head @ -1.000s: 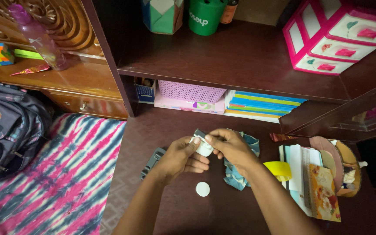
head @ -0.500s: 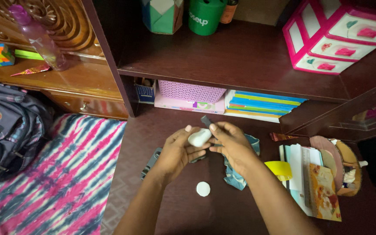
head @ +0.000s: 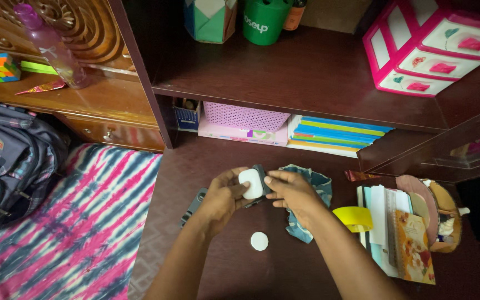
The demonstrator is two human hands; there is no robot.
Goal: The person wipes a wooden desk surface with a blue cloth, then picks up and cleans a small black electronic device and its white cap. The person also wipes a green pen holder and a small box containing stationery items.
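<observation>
Since a moment ago the white case [head: 250, 184] turns flat face up, now pinched between left hand [head: 223, 197] and right hand [head: 291, 191] over the bench [head: 218, 261], white disc [head: 259, 241] lying at 6 o'clock, dark strip behind the case.

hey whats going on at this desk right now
A person holds a small white rounded case in front of them over a dark wooden desk. The left hand grips it from the side and the right hand meets it from the other. A white disc lies below, a crumpled blue cloth beside them.
</observation>
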